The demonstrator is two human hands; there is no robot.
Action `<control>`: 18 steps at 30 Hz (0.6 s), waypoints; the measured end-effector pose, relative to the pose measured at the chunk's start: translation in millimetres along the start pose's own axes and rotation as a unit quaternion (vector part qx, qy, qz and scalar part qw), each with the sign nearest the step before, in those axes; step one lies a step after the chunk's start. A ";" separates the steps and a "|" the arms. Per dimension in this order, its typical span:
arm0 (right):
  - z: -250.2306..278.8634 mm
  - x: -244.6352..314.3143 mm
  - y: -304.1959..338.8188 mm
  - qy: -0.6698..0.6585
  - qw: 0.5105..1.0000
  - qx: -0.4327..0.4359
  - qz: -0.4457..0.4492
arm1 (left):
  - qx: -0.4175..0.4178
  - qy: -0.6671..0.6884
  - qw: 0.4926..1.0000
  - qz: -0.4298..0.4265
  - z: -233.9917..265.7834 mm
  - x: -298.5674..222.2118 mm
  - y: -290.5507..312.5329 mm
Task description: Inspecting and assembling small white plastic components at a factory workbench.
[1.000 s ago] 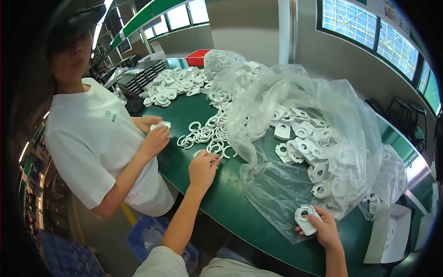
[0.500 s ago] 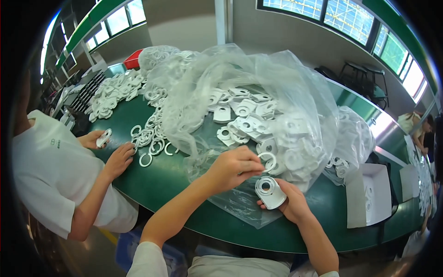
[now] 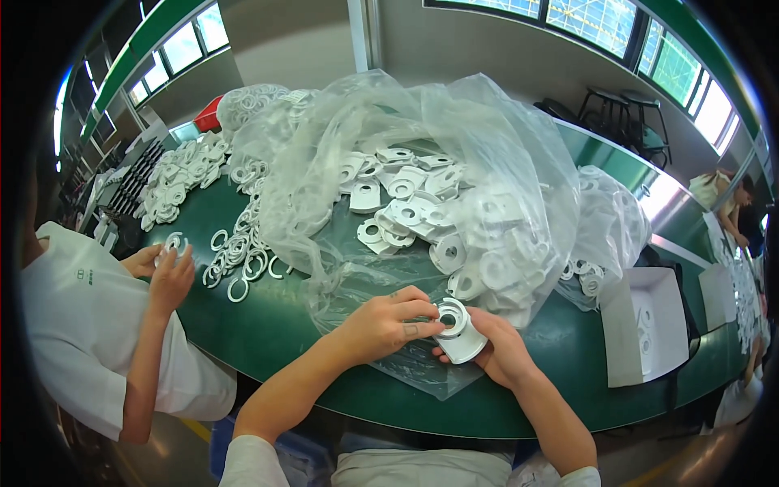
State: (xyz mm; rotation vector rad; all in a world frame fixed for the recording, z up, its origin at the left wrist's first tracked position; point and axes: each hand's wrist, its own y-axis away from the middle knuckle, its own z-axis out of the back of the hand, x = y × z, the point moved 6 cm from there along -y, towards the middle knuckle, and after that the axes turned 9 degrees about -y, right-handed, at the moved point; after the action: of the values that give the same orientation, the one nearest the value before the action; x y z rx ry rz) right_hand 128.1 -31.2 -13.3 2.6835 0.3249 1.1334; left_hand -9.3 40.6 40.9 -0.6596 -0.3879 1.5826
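Note:
My right hand grips a white plastic plate that has a round hole at one end and a rounded tab at the other. Pinched in my left hand is a white ring, which lies against the holed end of the plate. My left fingertips partly hide where ring and plate meet. Just beyond both hands, a large clear plastic bag lies spread open, with a heap of similar white plates inside it.
On the left, a co-worker handles a white part beside loose white rings and a pile of white parts. An open white box stands at the right, near another clear bag. The green table curves toward me.
My left hand has brought the ring from above the plate down onto its holed end. The plate has shifted slightly left in view. The co-worker's hands have come together around a part.

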 end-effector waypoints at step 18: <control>1.0 7.9 2.9 0.079 0.993 -0.010 0.091 | -0.022 0.282 0.909 0.307 -14.0 16.8 5.1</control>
State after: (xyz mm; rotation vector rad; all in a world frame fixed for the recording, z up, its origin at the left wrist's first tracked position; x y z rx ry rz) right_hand 134.5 -31.9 -7.9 2.6555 0.0929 1.3963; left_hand -5.0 54.6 23.9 -1.3218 0.2490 1.8667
